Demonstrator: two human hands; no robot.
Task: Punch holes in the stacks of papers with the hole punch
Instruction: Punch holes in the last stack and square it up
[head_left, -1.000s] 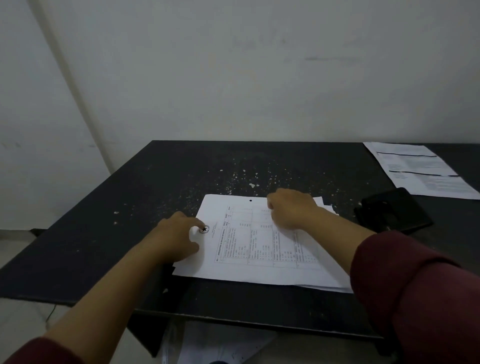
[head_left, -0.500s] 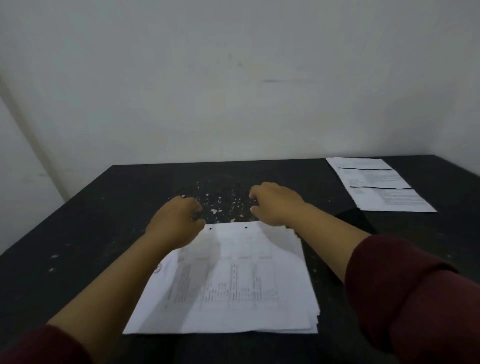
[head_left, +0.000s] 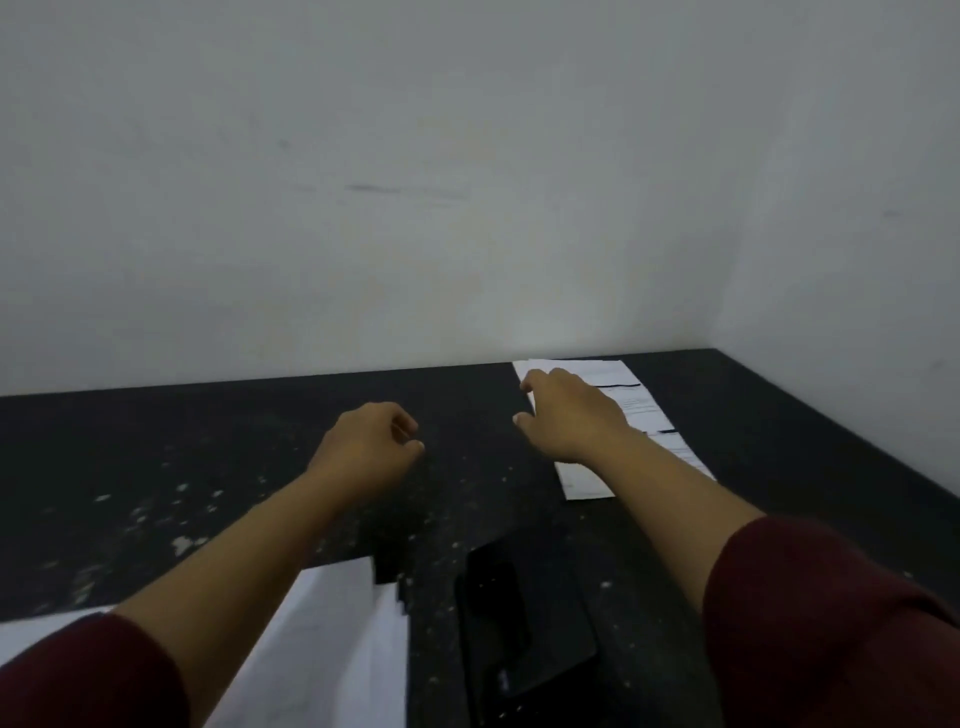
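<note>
Head view, change: half a second ago both hands sat at the far edge of the near stack (head_left: 332, 644); that stack now lies at 7 o'clock, let go, and the view has swung toward the far stack (head_left: 623, 410) at 1 o'clock.
Meaning for task: judging by this, the near stack is finished and the next one is being fetched.
Right hand (head_left: 566, 415): stretched over the far stack's near-left edge, fingers spread fairly wide, holding nothing; whether it touches the paper I cannot tell.
Left hand (head_left: 371, 447): above the bare black table (head_left: 156, 467), fingers loosely curled, empty.
Hole punch (head_left: 524, 629): at 5 o'clock, just beside the near stack, untouched.
Containers: none in view; paper specks lie scattered on the table.
</note>
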